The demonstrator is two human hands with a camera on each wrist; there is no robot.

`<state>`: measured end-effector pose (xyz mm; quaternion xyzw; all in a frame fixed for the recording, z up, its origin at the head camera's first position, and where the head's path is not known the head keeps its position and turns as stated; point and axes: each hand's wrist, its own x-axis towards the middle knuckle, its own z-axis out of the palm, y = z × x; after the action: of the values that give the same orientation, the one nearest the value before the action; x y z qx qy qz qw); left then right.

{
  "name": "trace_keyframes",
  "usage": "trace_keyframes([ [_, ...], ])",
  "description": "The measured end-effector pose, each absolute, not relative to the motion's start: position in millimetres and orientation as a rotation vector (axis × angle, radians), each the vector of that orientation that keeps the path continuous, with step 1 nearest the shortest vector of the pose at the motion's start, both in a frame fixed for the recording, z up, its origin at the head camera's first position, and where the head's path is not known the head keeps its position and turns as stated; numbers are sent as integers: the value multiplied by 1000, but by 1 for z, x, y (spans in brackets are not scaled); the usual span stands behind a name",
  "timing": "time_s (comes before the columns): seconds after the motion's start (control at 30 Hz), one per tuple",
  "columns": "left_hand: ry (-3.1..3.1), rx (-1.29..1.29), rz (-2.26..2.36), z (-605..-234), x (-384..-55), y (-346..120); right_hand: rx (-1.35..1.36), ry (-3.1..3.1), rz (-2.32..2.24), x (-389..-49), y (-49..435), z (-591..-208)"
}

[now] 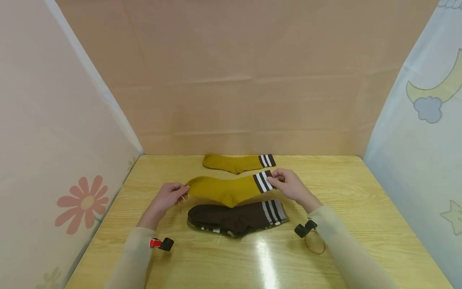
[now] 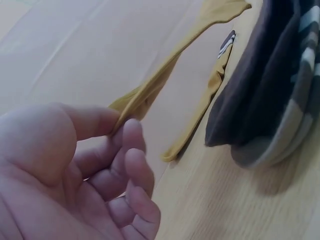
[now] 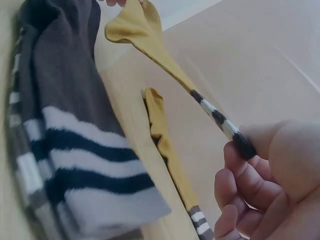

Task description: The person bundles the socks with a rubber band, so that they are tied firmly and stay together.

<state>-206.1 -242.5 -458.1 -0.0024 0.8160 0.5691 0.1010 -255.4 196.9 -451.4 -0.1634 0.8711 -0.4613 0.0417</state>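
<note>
A mustard-yellow sock point(image 1: 227, 189) with a dark brown and white striped cuff is stretched between both hands, raised off the table. My left hand point(image 1: 170, 196) pinches its toe end between thumb and forefinger. At the striped cuff, my right hand point(image 1: 288, 184) pinches the edge with thumb and fingers. A second mustard-yellow sock point(image 1: 231, 162) with the same stripes lies flat behind it, near the table's back edge. In front lies a small stack of dark socks point(image 1: 231, 218); the top one is dark brown with a grey, black-striped cuff point(image 3: 100, 160).
The wooden table point(image 1: 361, 216) meets a brown backdrop point(image 1: 252, 80) at its back edge. Pale printed cloths stand at the left point(image 1: 43, 140) and right point(image 1: 415, 160). A thin looped band point(image 1: 315, 243) shows beside the right sleeve.
</note>
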Motion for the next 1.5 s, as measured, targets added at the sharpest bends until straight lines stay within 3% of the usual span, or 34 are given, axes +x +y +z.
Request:
trace_keyframes([
  [0.3,2360,206,1548,-460,-186,-240,-465,2626,-1332,-240,216,-452],
  [0.77,2188,322,1637,-452,-161,-239,-380,2467,-1435,-221,231,-440],
  [1.2,2222,320,1588,-469,-156,-237,-381,2432,-1404,-212,230,-467],
  [1.5,2448,152,1457,-485,-155,-228,-491,2635,-1196,-208,224,-481],
])
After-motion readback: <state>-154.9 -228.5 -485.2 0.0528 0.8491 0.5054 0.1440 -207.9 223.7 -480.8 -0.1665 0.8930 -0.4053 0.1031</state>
